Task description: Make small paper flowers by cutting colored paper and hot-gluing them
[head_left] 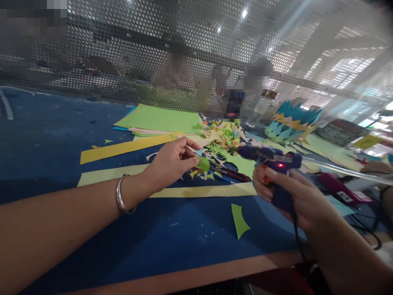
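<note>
Between the thumb and fingers of my left hand (175,164) is a small green paper piece (203,164). My right hand (291,192) is wrapped round a blue glue gun (267,157), its red light lit and its nozzle pointing left toward my left hand. Below them a long pale yellow paper strip (208,191) lies across the table, partly hidden by my left wrist. Scissors (230,172) with dark and red handles lie just behind the strip. Nearer me rests a loose green paper scrap (240,221) with curved edges.
Paper scraps (225,137) are heaped behind my hands. Green sheets (168,119) and a yellow strip (123,149) lie at the back left. A glass bottle (259,110) and a paper crown (291,123) stand at the back right. A perforated metal screen (138,61) borders the blue table (76,237).
</note>
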Motion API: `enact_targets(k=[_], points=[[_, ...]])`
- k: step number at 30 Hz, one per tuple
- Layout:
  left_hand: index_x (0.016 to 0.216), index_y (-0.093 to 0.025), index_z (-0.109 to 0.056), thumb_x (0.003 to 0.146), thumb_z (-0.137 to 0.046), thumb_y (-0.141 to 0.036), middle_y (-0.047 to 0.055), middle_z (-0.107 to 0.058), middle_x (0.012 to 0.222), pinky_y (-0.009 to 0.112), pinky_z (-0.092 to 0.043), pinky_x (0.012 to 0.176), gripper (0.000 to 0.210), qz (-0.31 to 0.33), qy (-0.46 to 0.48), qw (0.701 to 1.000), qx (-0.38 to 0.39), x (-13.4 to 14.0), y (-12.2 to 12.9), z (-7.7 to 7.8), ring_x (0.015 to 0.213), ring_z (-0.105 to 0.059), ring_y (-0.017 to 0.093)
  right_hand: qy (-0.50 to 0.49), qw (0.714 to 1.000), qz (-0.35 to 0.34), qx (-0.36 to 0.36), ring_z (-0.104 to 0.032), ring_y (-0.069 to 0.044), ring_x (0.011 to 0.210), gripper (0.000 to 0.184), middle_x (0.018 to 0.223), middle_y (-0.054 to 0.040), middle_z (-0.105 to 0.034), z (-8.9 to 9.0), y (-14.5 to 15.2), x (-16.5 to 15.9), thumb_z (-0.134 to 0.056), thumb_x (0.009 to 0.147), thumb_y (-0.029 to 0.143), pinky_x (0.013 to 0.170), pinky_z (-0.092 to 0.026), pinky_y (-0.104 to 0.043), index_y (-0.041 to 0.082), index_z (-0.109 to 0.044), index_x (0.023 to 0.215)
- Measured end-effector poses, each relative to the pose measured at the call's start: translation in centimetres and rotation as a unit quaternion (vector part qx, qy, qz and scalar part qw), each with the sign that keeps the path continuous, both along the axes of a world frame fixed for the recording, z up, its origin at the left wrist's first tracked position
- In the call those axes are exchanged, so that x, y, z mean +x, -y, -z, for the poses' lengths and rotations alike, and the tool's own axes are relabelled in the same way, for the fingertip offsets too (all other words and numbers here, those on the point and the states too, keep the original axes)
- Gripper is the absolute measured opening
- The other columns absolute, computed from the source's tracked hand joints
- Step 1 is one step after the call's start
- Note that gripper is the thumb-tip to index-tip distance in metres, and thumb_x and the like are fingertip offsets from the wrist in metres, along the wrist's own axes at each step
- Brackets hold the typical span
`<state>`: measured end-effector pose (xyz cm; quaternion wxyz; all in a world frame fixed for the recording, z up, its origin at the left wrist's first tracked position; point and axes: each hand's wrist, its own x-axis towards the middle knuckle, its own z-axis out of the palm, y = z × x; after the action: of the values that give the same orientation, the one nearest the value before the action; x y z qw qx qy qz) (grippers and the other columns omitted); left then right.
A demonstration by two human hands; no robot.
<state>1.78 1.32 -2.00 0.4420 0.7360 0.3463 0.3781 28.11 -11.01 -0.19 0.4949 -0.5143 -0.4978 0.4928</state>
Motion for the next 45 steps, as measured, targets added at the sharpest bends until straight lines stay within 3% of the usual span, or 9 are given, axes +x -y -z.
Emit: enact_targets(k=[5,10,13,16,20,25,33,39,45], points=[[0.106,-0.02,-0.061,0.083,-0.067,-0.026,0.0,-0.065,0.081,0.026,-0.049,0.065,0.024,0.019,-0.006,1.0,0.002,0.0,0.0,0.2,0.072,-0.062,0.013,0.175,0.983,0.029,-0.038,-0.039,-0.01,0.052,0.053,0.057,0.0014,-0.045,0.4,0.5,-1.3,-0.07,0.083,0.061,0.049,-0.027,-0.026,0.018,-0.052,0.058],[0.107,-0.019,-0.061,0.082,-0.066,-0.024,0.001,-0.065,0.08,0.025,-0.048,0.064,0.026,0.033,-0.019,0.999,0.013,-0.1,0.1,0.0,0.072,-0.062,0.013,0.262,0.964,0.04,-0.022,-0.037,-0.01,0.05,0.051,0.053,0.0036,-0.042,-0.2,0.8,-2.6,-0.07,0.081,0.062,0.048,-0.03,-0.025,0.02,-0.051,0.059],[0.105,-0.018,-0.062,0.082,-0.066,-0.025,0.002,-0.066,0.081,0.026,-0.05,0.067,0.024,0.037,-0.023,0.999,0.016,-0.1,0.3,-0.1,0.075,-0.064,0.014,0.3,0.953,0.03,0.016,-0.051,-0.014,0.056,0.039,0.059,0.0007,-0.056,-0.5,0.8,-2.8,-0.067,0.085,0.058,0.055,-0.045,-0.027,0.021,-0.066,0.072],[0.101,-0.018,-0.063,0.082,-0.066,-0.025,0.002,-0.066,0.08,0.026,-0.051,0.068,0.021,0.039,-0.025,0.999,0.022,0.0,0.5,-0.2,0.075,-0.065,0.014,0.329,0.943,0.002,0.046,-0.068,-0.024,0.082,0.037,0.082,-0.0046,-0.073,-0.5,0.5,-2.6,-0.066,0.086,0.057,0.072,-0.057,-0.032,0.023,-0.075,0.097],[0.099,-0.018,-0.063,0.082,-0.065,-0.024,0.001,-0.066,0.079,0.026,-0.051,0.068,0.018,0.041,-0.028,0.998,0.023,0.1,0.6,-0.2,0.074,-0.064,0.014,0.379,0.923,-0.005,0.064,-0.07,-0.03,0.102,0.043,0.097,-0.0063,-0.077,-0.3,0.3,-2.3,-0.063,0.088,0.058,0.085,-0.059,-0.039,0.025,-0.074,0.114],[0.098,-0.018,-0.064,0.082,-0.065,-0.024,0.002,-0.066,0.08,0.026,-0.051,0.068,0.017,0.05,-0.031,0.998,0.022,0.1,0.6,-0.2,0.074,-0.063,0.013,0.4,0.913,-0.007,0.082,-0.068,-0.031,0.11,0.046,0.112,-0.0059,-0.076,0.0,0.4,-2.3,-0.064,0.089,0.056,0.098,-0.055,-0.042,0.026,-0.071,0.122],[0.097,-0.017,-0.065,0.082,-0.065,-0.023,0.002,-0.066,0.08,0.026,-0.051,0.068,0.015,0.06,-0.029,0.997,0.032,0.1,0.5,-0.2,0.073,-0.062,0.013,0.419,0.904,-0.007,0.087,-0.072,-0.031,0.101,0.046,0.105,-0.005,-0.078,-0.1,0.5,-2.5,-0.06,0.092,0.056,0.083,-0.061,-0.039,0.024,-0.072,0.123],[0.094,-0.017,-0.066,0.082,-0.065,-0.022,0.001,-0.067,0.079,0.025,-0.052,0.067,0.013,0.056,-0.032,0.997,0.037,0.0,0.6,-0.3,0.071,-0.062,0.012,0.417,0.904,-0.006,0.094,-0.07,-0.029,0.106,0.044,0.11,-0.0035,-0.077,0.1,0.4,-2.4,-0.063,0.09,0.055,0.09,-0.059,-0.038,0.026,-0.072,0.122],[0.093,-0.017,-0.066,0.081,-0.065,-0.022,0.002,-0.068,0.078,0.026,-0.052,0.068,0.013,0.054,-0.037,0.997,0.037,0.1,0.7,-0.5,0.071,-0.063,0.012,0.422,0.904,-0.008,0.074,-0.07,-0.03,0.102,0.043,0.1,-0.0027,-0.078,0.1,0.5,-2.3,-0.064,0.09,0.054,0.083,-0.06,-0.038,0.027,-0.072,0.122]])
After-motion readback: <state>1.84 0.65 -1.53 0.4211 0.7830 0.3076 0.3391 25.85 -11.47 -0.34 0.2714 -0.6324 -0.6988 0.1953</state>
